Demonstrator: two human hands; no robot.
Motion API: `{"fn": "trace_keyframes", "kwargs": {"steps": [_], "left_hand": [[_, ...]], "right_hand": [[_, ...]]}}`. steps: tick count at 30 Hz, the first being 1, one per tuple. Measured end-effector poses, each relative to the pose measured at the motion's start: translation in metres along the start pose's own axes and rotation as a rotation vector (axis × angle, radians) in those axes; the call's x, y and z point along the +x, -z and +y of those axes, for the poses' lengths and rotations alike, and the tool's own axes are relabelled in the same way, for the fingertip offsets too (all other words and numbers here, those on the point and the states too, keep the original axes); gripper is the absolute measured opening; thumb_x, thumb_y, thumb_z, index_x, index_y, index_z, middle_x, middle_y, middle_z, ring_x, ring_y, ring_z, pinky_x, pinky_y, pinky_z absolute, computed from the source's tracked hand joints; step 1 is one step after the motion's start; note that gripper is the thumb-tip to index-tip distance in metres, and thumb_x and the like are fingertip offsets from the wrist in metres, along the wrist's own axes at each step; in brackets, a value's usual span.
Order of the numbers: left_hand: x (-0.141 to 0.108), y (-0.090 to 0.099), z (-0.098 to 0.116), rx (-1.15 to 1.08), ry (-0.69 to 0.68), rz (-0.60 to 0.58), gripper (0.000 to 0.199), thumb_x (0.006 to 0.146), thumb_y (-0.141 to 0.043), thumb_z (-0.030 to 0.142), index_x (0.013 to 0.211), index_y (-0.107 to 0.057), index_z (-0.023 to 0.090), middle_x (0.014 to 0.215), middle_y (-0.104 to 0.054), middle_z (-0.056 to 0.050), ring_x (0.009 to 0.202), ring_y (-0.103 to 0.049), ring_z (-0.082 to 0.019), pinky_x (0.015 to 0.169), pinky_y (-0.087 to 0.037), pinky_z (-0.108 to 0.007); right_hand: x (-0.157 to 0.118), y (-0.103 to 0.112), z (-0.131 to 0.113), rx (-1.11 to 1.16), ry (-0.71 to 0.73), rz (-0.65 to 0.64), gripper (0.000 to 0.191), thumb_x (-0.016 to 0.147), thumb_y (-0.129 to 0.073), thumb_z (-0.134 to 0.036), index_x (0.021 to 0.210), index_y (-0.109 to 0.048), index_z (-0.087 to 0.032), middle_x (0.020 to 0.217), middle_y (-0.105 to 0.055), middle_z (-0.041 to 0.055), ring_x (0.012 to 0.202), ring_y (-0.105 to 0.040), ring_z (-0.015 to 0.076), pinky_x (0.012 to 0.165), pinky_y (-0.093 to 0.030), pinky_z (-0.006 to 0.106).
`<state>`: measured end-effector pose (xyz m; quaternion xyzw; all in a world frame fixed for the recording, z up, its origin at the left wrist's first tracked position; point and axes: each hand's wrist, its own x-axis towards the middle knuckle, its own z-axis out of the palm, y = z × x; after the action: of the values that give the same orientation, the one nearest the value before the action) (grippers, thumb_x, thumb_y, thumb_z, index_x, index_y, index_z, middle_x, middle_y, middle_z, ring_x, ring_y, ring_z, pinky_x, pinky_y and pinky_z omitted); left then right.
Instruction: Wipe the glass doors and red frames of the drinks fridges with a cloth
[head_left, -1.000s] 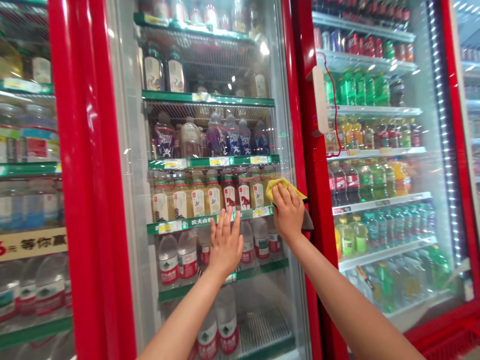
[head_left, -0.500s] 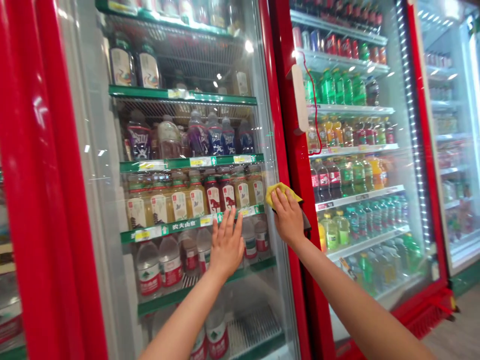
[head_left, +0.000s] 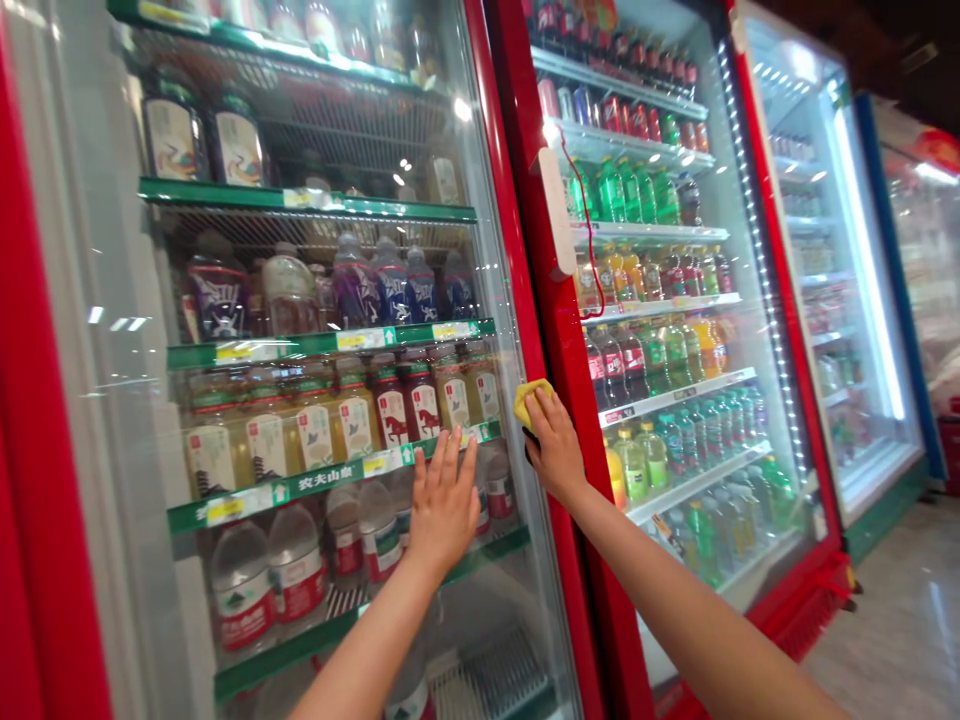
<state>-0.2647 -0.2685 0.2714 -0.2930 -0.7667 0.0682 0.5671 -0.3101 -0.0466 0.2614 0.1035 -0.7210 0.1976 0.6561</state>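
Glass (head_left: 112, 400) on left, red frame (head_left: 511, 210) on its R, long axis near-vert. L hand (head_left: 446, 500) empty, fingers out, at glass (contact unclear); R hand (head_left: 553, 445), nearer frame, has fingers part-curled over yellow cloth (head_left: 531, 400) at frame's L edge.

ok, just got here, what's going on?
A person's right hand holds a yellow cloth at the right-hand edge of a red-framed glass door. The left hand is open, apparently flat on the same door's glass. Behind it, drink bottles stand on green-edged shelves.
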Motion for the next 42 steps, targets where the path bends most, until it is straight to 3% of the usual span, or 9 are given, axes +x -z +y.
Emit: {"fn": "trace_keyframes", "kwargs": {"steps": [7,13,15,22,29,31,37,39,42], "left_hand": [[0.019,-0.003,0.002,-0.012,-0.014,0.012,0.080,0.090,-0.060,0.025,0.162,-0.025,0.023,0.169,-0.023,-0.011,0.158,-0.019,-0.029,0.130,-0.010,-0.056],[0.018,-0.005,-0.001,-0.007,-0.027,0.030,0.077,0.092,-0.059,0.027,0.161,-0.028,0.023,0.168,-0.027,-0.011,0.158,-0.020,-0.028,0.130,-0.011,-0.054],[0.019,-0.003,-0.004,-0.011,-0.039,0.031,0.079,0.091,-0.062,0.030,0.161,-0.027,0.025,0.168,-0.028,-0.010,0.157,-0.021,-0.028,0.130,-0.010,-0.054],[0.026,0.005,-0.014,0.025,-0.016,0.065,0.072,0.093,-0.058,0.025,0.160,-0.032,0.025,0.168,-0.028,-0.010,0.157,-0.022,-0.028,0.130,-0.013,-0.053],[0.016,0.011,-0.025,0.032,-0.020,0.060,0.070,0.094,-0.058,0.029,0.159,-0.034,0.026,0.167,-0.031,-0.009,0.156,-0.025,-0.028,0.130,-0.013,-0.053],[0.015,0.015,-0.031,0.038,-0.025,0.061,0.069,0.094,-0.057,0.028,0.159,-0.034,0.026,0.167,-0.032,-0.009,0.156,-0.025,-0.028,0.130,-0.014,-0.053],[0.020,0.026,-0.048,0.091,-0.017,0.089,0.063,0.097,-0.053,0.027,0.158,-0.038,0.024,0.166,-0.034,-0.010,0.157,-0.022,-0.028,0.130,-0.015,-0.052],[0.020,0.028,-0.050,0.092,-0.020,0.089,0.062,0.097,-0.054,0.029,0.157,-0.039,0.023,0.166,-0.034,-0.010,0.157,-0.023,-0.028,0.130,-0.015,-0.052],[0.016,0.031,-0.056,0.077,-0.015,0.089,0.063,0.097,-0.054,0.031,0.157,-0.038,0.023,0.166,-0.035,-0.011,0.157,-0.024,-0.029,0.129,-0.017,-0.052]], "right_hand": [[0.089,0.004,0.003,0.002,-0.038,0.030,0.062,0.094,-0.050,-0.015,0.155,-0.041,-0.016,0.163,-0.036,0.0155,0.150,-0.035,0.0273,0.121,-0.035,0.045],[0.046,-0.003,0.001,-0.017,-0.009,0.072,0.068,0.091,-0.050,-0.012,0.157,-0.038,-0.021,0.161,-0.040,0.0146,0.148,-0.034,0.0289,0.119,-0.036,0.050],[0.051,-0.003,0.002,-0.044,-0.005,0.064,0.065,0.091,-0.050,-0.011,0.155,-0.042,-0.019,0.160,-0.041,0.0155,0.147,-0.035,0.0282,0.120,-0.036,0.048],[0.157,0.006,-0.009,-0.105,-0.079,0.056,0.058,0.095,-0.048,-0.016,0.153,-0.044,-0.016,0.162,-0.038,0.0146,0.145,-0.038,0.0284,0.118,-0.036,0.044],[0.075,0.001,-0.016,-0.161,0.129,0.034,0.053,0.101,-0.050,-0.033,0.153,-0.045,-0.030,0.161,-0.044,0.0047,0.153,-0.026,0.0295,0.122,-0.027,0.053],[0.078,0.001,-0.015,-0.140,0.144,0.032,0.050,0.101,-0.049,-0.033,0.152,-0.047,-0.029,0.160,-0.046,0.0046,0.152,-0.028,0.0284,0.122,-0.027,0.052],[0.145,-0.002,-0.045,-0.083,-0.046,0.093,0.055,0.101,-0.050,-0.040,0.154,-0.045,-0.025,0.163,-0.041,0.0062,0.153,-0.027,0.0337,0.122,-0.025,0.059],[0.137,-0.003,-0.050,-0.053,0.028,0.088,0.053,0.101,-0.050,-0.041,0.153,-0.047,-0.028,0.161,-0.044,0.0051,0.153,-0.028,0.0331,0.122,-0.024,0.061],[0.099,-0.001,-0.036,0.036,0.318,0.065,0.042,0.101,-0.050,-0.031,0.142,-0.059,-0.031,0.151,-0.057,0.0018,0.150,-0.037,0.0259,0.122,-0.030,0.051]]}}
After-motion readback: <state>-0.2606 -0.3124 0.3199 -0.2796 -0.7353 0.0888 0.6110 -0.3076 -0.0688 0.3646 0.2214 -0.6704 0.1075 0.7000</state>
